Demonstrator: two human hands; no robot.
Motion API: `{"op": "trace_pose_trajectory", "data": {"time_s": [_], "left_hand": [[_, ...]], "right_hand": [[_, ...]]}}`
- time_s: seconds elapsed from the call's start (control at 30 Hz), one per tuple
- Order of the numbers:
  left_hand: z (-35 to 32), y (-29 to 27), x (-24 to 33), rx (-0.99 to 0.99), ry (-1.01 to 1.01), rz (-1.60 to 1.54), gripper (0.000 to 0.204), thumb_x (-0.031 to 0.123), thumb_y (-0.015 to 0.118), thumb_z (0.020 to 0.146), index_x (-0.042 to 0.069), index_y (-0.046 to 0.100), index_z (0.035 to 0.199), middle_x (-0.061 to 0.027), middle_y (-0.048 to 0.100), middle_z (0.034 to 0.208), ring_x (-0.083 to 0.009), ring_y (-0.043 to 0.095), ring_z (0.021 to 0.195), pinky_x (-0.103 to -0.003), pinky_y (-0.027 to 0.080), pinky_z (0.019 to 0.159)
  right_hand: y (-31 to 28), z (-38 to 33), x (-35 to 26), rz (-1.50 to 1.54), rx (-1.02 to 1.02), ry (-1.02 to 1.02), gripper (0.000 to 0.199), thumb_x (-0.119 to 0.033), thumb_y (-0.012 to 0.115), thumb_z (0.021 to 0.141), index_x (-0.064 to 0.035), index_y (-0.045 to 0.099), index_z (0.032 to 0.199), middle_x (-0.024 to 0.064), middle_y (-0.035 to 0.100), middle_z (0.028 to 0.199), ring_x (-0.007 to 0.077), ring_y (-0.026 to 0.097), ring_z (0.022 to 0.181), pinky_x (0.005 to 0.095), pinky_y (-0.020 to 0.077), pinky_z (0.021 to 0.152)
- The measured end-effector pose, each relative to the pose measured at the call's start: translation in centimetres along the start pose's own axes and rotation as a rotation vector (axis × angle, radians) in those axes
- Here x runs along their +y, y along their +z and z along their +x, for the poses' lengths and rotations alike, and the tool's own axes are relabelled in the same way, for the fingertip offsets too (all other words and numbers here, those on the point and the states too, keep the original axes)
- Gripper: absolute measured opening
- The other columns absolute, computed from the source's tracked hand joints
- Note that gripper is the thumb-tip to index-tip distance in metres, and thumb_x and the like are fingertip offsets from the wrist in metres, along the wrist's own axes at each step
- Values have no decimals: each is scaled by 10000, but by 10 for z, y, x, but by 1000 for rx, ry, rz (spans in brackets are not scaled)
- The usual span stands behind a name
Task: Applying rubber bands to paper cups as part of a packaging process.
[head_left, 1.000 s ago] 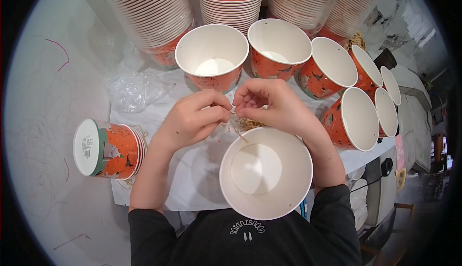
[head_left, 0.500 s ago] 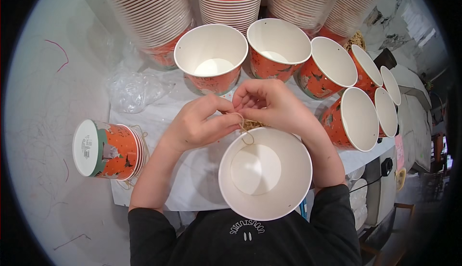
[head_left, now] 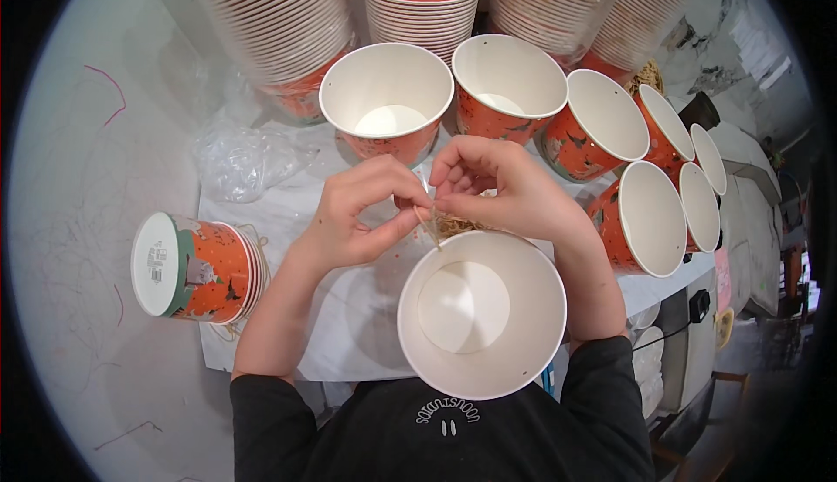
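Nearest container: a big white paper bucket (head_left: 481,315), round rim, smooth matte inside, flat circular bottom, nothing in it. It sits right in front of the person's chest, mouth up, near centre of the white table (head_left: 288,212).

Both hands meet just above its far rim. Left hand (head_left: 362,212) has thumb and forefinger pressed together, pinching a thin tan string (head_left: 426,225) that runs down toward the bucket rim. Right hand (head_left: 497,190) is curled, fingertips bunched against the left's, on the same string. Under the right hand there's a small tangle of more tan strands; cannot tell how much.

Far side: two open buckets, orange printed outside, white inside — one centre (head_left: 386,94), one right of it (head_left: 509,78), both empty. More orange buckets lean in a row down the right (head_left: 649,216), mouths tilted toward the person.

Far edge: tall nested stacks of the same buckets (head_left: 261,11), ribbed look from the packed rims.

Left: a short nested stack (head_left: 196,268) lies on its side, white base facing left. Crumpled clear plastic film (head_left: 240,159) lies far-left of the hands, glossy, wrinkled.
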State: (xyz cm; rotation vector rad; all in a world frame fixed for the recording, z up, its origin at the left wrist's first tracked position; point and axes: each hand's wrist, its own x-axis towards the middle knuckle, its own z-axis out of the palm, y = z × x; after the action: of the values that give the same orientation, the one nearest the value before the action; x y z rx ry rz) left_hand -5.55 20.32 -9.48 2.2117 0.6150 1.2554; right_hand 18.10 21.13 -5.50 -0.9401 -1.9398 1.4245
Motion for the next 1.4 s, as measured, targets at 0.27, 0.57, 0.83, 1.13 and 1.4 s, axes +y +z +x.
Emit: {"op": "trace_pose_trajectory", "data": {"time_s": [0.27,0.57,0.83,1.13,1.4], "left_hand": [[-5,6,-2,57,-170,-132,100,-10,747,835,20,746,931,-50,694,849,-112,611,694,-261,487,650],[-7,7,1,31,-393,-517,56,10,729,860,11,689,899,1,651,854,-58,582,743,-222,463,676],[-7,5,13,57,-736,-850,107,111,667,897,28,684,830,4,666,784,-46,564,683,-192,433,630],[-2,3,25,111,-982,-938,127,176,710,917,61,742,876,-3,695,778,-47,568,638,-197,439,593],[-3,2,22,70,-928,-894,98,131,757,895,51,744,951,2,711,860,-41,589,713,-203,464,636]], "right_hand": [[-2,-1,-1,60,12,-17,187,-5,728,883,-23,626,1038,-20,670,953,49,645,883,216,518,797],[8,-5,-9,80,65,-46,187,4,726,883,-24,604,1022,-19,646,968,53,628,895,228,518,844],[19,-10,-17,55,136,-119,212,-4,754,872,-27,597,1011,-10,636,949,57,619,877,231,515,818],[32,-22,-28,-230,298,-311,217,8,745,866,-7,580,1007,101,682,878,195,723,828,316,569,716],[26,-20,-25,-201,303,-334,183,-16,734,880,12,615,1015,126,714,903,225,744,843,337,580,727]]}}
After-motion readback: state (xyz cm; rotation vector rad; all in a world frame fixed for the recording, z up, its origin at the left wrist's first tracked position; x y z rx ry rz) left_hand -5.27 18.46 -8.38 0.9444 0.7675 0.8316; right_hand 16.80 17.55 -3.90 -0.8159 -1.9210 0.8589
